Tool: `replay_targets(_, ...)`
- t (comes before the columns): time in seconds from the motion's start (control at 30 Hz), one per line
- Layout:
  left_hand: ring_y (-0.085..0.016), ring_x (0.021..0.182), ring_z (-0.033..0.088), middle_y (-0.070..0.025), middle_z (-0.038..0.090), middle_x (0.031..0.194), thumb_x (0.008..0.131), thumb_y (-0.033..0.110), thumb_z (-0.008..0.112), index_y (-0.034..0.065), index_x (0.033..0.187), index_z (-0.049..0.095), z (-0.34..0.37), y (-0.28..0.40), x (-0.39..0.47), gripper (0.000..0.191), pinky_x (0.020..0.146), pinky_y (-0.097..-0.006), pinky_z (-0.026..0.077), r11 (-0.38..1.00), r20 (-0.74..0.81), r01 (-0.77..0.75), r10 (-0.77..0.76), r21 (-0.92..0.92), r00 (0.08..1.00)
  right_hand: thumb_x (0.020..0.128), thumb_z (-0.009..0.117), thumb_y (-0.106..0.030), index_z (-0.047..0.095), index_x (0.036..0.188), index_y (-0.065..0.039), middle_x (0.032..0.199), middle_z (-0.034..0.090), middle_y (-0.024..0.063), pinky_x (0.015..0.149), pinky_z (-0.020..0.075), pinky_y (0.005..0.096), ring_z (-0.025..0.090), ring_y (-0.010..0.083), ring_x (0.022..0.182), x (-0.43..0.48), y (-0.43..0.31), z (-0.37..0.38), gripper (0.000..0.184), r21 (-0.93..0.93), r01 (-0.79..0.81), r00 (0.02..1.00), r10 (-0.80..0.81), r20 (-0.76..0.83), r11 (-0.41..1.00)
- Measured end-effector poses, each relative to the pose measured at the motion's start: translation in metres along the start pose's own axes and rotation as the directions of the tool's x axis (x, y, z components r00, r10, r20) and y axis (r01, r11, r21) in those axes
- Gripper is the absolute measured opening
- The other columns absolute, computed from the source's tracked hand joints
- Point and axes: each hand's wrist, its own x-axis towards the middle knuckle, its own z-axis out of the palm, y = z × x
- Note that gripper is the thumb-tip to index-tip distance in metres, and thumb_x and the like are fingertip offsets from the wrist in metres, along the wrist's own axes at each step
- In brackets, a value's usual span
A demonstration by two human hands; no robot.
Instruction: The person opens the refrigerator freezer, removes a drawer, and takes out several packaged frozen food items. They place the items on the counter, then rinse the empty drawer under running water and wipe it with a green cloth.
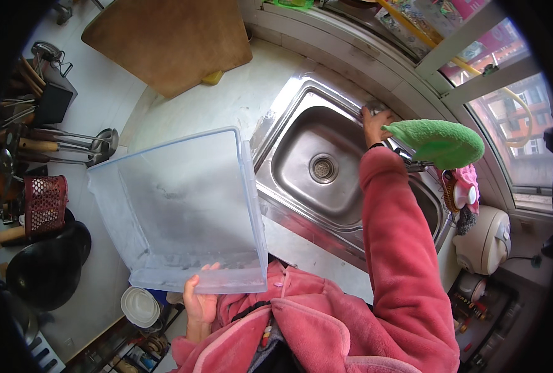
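My left hand [201, 298] grips the near rim of a large translucent plastic bin [187, 205], thumb outside and fingertips over the edge. The bin is tilted with its open side towards me, left of the stainless steel sink [299, 196]. Across the sink reaches my right arm. At the sink's back rim, my right hand [378, 125] touches a small shiny grey object [374, 108], possibly a steel wool scourer, partly covered by the fingers. Whether they close on it is unclear. A green cloth [437, 142] hangs over the faucet [414, 163], right beside that hand.
A wooden cutting board [173, 42] stands at the back, near a yellow sponge [212, 78]. Ladles [106, 140], a red perforated holder [46, 205] and a black wok [45, 265] line the left. A white rice cooker [484, 240] sits right of the sink.
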Motion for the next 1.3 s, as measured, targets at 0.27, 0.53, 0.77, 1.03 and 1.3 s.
replay_targets(0.27,-0.042,0.118,0.047,-0.0293,0.043,0.130,0.084,0.031,0.055,-0.0110,0.128,0.032,0.008,0.002,0.003,0.065,0.103,-0.0495,0.036,1.000,-0.019,0.021,-0.021,-0.006,1.000,0.067,0.074,-0.037,0.050,0.117,0.007,0.113,0.055,0.0291,0.090,0.0413,0.0477,0.053,0.0430,0.105,-0.034,-0.020,-0.035,0.071,0.361,0.211,0.972,-0.234,0.022,0.908)
replay_targets(0.53,-0.042,0.119,0.046,-0.0311,0.041,0.133,0.084,0.031,0.053,-0.0123,0.131,0.029,0.009,0.003,0.009,0.068,0.104,-0.0492,0.036,0.997,0.008,0.058,-0.058,-0.052,0.998,0.065,0.071,-0.023,0.044,0.122,0.008,0.115,0.052,0.0246,0.092,0.0408,0.0440,0.048,0.0417,0.106,-0.151,0.061,-0.004,0.070,0.254,0.302,0.725,-0.394,0.564,0.919)
replay_targets(0.77,-0.042,0.120,0.046,-0.0313,0.038,0.135,0.085,0.032,0.051,-0.0127,0.133,0.026,0.009,-0.001,0.005,0.070,0.104,-0.0495,0.036,0.999,0.000,0.050,-0.050,-0.020,0.999,0.063,0.073,-0.015,0.039,0.127,0.006,0.124,0.047,0.0221,0.098,0.0382,0.0426,0.043,0.0382,0.113,-0.181,0.087,0.030,0.075,0.239,0.463,0.703,-0.518,0.487,0.853)
replay_targets(1.03,-0.042,0.120,0.046,-0.0306,0.039,0.135,0.086,0.033,0.050,-0.0121,0.134,0.026,0.015,-0.005,0.002,0.070,0.103,-0.0496,0.036,0.999,-0.032,0.041,-0.040,0.028,0.999,0.065,0.076,-0.017,0.036,0.134,-0.001,0.134,0.041,0.0165,0.100,0.0352,0.0432,0.039,0.0376,0.119,-0.181,0.075,0.030,0.082,0.235,0.528,0.650,-0.566,0.507,0.816)
replay_targets(1.3,-0.042,0.119,0.047,-0.0296,0.040,0.135,0.085,0.034,0.050,-0.0113,0.133,0.029,0.017,-0.005,0.002,0.069,0.104,-0.0493,0.035,0.999,-0.032,0.055,-0.055,0.002,0.998,0.064,0.076,-0.020,0.039,0.133,-0.002,0.134,0.044,0.0143,0.098,0.0365,0.0455,0.041,0.0383,0.117,-0.177,0.080,0.025,0.080,0.294,0.484,0.666,-0.565,0.487,0.824)
